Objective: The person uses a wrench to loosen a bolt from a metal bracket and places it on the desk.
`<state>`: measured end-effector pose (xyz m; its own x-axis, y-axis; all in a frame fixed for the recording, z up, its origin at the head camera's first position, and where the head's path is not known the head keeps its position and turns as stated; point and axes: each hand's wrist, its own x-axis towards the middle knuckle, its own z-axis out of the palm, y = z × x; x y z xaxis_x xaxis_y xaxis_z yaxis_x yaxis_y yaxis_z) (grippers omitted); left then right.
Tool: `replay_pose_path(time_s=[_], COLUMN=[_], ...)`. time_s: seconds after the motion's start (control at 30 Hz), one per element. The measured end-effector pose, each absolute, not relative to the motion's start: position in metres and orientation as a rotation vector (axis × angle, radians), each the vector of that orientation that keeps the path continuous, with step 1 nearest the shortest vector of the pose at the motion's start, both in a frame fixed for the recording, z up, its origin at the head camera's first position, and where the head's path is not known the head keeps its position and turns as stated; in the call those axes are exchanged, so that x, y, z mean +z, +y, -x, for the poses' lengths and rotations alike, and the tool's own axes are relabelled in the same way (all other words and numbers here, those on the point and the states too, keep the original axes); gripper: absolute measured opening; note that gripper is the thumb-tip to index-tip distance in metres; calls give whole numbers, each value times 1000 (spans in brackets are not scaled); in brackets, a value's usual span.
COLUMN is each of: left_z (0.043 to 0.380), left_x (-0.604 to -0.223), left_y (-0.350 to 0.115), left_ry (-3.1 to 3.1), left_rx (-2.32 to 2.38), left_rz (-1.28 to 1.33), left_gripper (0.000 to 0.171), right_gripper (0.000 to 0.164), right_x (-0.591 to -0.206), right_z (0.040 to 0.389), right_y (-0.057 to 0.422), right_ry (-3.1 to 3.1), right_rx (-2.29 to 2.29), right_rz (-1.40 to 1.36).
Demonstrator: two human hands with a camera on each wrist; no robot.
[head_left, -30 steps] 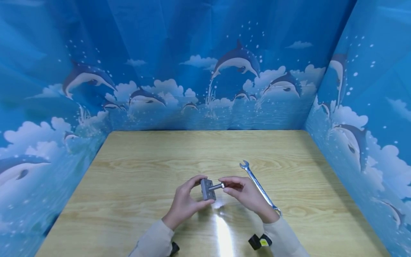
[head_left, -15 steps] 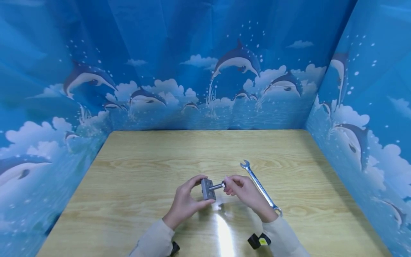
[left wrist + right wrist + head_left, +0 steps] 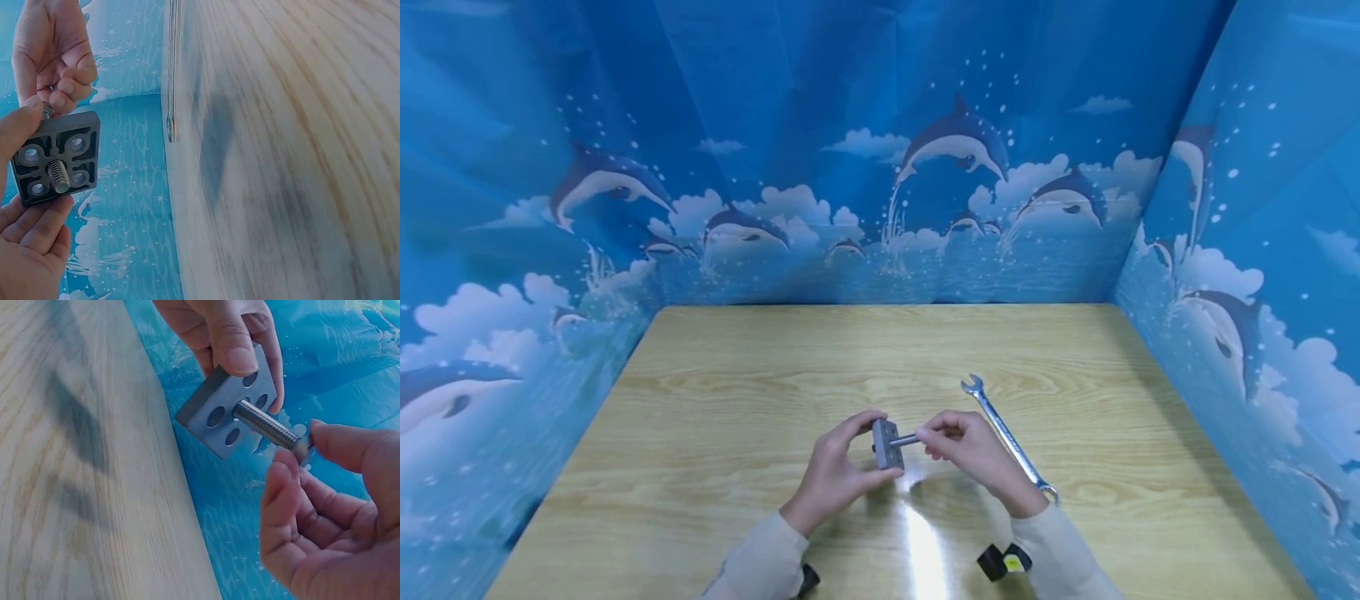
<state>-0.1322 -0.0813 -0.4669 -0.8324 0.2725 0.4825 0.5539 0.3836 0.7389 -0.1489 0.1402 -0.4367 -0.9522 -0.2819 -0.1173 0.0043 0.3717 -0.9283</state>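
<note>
In the head view my left hand [image 3: 837, 471] grips a square grey metal plate [image 3: 888, 445] by opposite edges, held up on its side. A threaded bolt [image 3: 904, 440] passes through the plate's centre hole. My right hand [image 3: 967, 448] pinches the bolt's head between thumb and fingers; those fingers mostly cover the head. The right wrist view shows the plate's smooth face [image 3: 220, 412] with holes around the bolt shank [image 3: 267, 424]. On the ribbed face in the left wrist view, the bolt's threaded end [image 3: 58, 177] sticks out.
A combination wrench [image 3: 1009, 438] lies on the wooden table [image 3: 760, 367], just beyond and right of my right hand. Blue dolphin-print sheets [image 3: 865, 167] stand along the table's back and sides.
My right thumb and fingers have shifted round the bolt head, the thumb sweeping over it and back. The plate has moved very slightly right, while the wrench stays put.
</note>
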Motion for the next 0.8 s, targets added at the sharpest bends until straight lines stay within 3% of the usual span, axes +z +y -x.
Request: replay_pose_path(time_s=[0.47, 0.8], left_z=[133, 133], left_x=[-469, -466], left_y=[-80, -80], left_ry=[-2338, -2363], left_rx=[-1407, -1423], left_rz=[748, 718], left_gripper=[75, 75], right_gripper=[26, 39], right_x=[-436, -436], right_z=[145, 147], right_y=[147, 147], right_ry=[2407, 2406], right_rx=[-1651, -1605], right_rz=[495, 353])
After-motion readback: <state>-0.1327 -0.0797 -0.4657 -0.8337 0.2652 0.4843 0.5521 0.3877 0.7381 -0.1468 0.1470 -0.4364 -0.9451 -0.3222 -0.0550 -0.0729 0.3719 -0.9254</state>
